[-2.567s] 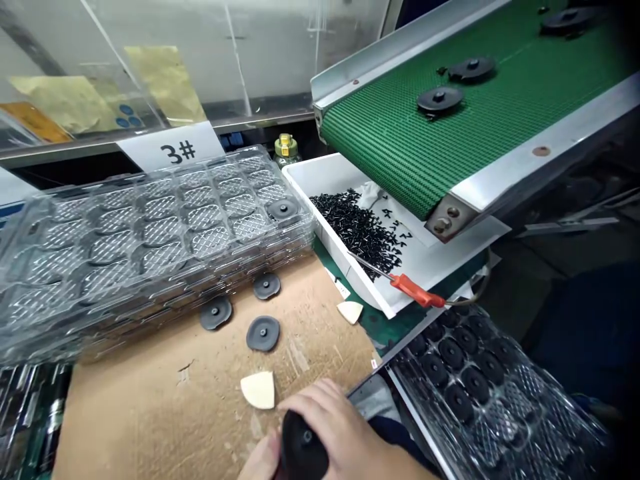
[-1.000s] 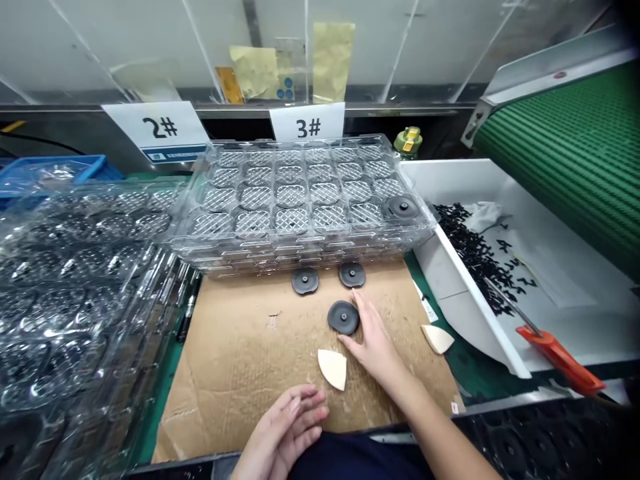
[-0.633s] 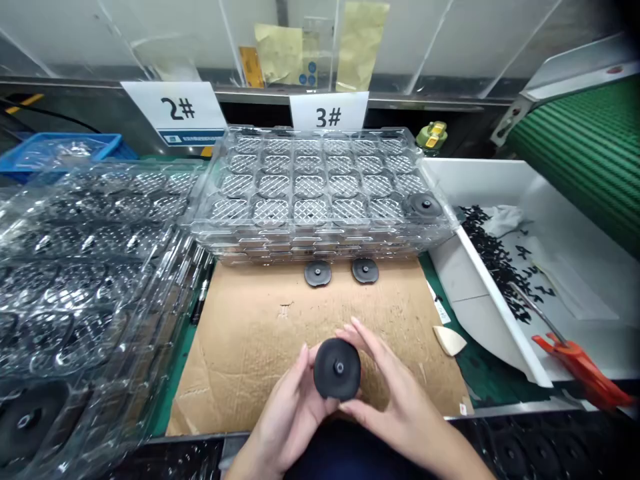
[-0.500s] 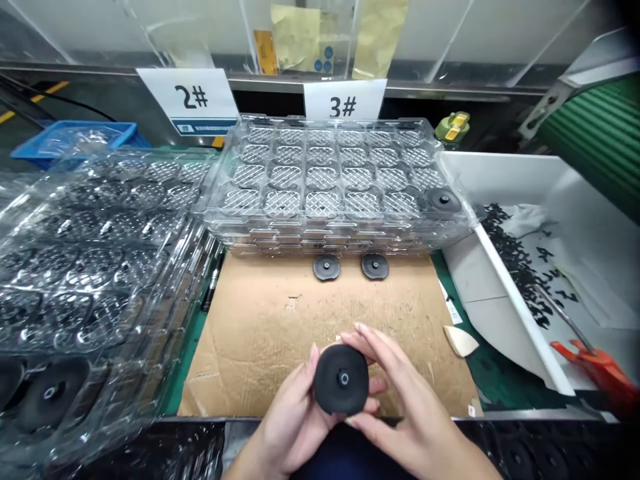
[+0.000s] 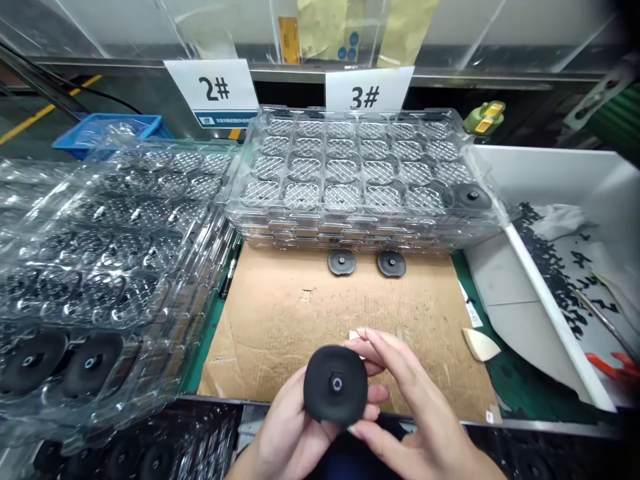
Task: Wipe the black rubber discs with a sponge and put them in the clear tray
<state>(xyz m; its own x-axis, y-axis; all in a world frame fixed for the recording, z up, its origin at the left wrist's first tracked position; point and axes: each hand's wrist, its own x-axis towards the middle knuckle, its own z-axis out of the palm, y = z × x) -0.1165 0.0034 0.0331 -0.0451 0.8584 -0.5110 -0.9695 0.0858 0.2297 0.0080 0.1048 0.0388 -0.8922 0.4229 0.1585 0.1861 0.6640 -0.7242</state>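
Note:
Above the near edge of the cardboard (image 5: 270,313), I hold a black rounded-square disc (image 5: 320,407) with a small hollow stem in its middle, stem side facing me. My left hand (image 5: 287,430) cups it from the left and below, palm up. The thumb and fingertips of my right hand (image 5: 417,407) are on its right edge. Two similar discs, one on the left (image 5: 342,268) and one on the right (image 5: 393,270), lie apart on the cardboard before the clear tray stack (image 5: 345,223). Another disc (image 5: 471,198) sits in that stack's front right pocket.
At left, another clear tray stack (image 5: 165,267) has black discs in its near pockets. A white bin (image 5: 555,313) of small black scraps, with an orange-handled tool (image 5: 613,365), stands right. Beside the cardboard lies a cream wedge (image 5: 480,344). Behind are a blue basket (image 5: 107,133) and a green bottle (image 5: 484,119).
The view has shifted, so the trays and bin appear further right and more of the left stack shows. The disc, still held, has tilted slightly and looks a little larger.

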